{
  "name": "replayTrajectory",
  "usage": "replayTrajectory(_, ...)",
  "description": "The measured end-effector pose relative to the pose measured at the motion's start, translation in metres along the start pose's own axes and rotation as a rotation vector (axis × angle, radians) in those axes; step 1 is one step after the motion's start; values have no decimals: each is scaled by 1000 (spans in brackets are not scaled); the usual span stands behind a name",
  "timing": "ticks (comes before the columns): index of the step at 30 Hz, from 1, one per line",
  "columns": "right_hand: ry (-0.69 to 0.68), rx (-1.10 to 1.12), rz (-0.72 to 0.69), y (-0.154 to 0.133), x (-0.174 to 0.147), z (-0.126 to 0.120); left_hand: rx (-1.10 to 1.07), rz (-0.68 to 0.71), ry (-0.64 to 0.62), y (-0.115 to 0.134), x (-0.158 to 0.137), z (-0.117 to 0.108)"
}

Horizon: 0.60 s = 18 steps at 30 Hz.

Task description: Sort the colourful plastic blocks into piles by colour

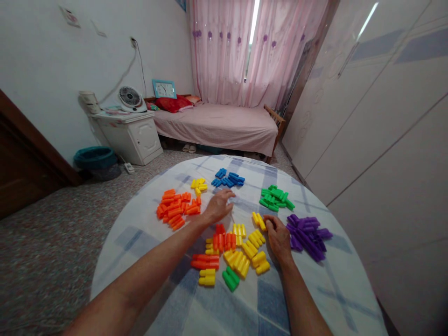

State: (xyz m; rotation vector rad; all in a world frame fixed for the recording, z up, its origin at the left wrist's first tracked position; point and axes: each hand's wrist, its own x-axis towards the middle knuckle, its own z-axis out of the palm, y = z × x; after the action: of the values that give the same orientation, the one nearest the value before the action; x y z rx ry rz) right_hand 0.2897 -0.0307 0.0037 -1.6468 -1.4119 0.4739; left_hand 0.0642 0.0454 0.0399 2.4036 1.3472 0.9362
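Observation:
My left hand (219,206) is over the middle of the table with its fingers apart and nothing seen in them. Beyond it lies a pile of blue plastic building blocks (229,179); to its left are a few yellow blocks (199,185) and a pile of orange ones (175,208). The fingers of my right hand (279,237) are closed at the right end of a yellow building block (258,220). Between my forearms lie loose yellow blocks (241,263), red-orange blocks (224,241) and one green block (231,278).
Green blocks (276,198) and purple blocks (308,234) form piles on the right of the round table with its checked cloth (140,280). Past the table stand a bed (224,121), a white cabinet (140,140) with a fan (130,98), and a bin (96,161). A wardrobe (378,116) flanks the right.

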Motion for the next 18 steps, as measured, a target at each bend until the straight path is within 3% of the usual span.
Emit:
replayTrajectory(6,10,88,6,-2,1,-1,11,236,-296,43,8,44)
replayTrajectory(10,-1,79,37,-4,1,-2,99,176,-348,45,9,55)
replayTrajectory(14,1,88,31,-3,1,-2,125,105,-314,39,7,49)
replayTrajectory(18,-4,130,59,0,1,0,151,23,-220,20,7,21)
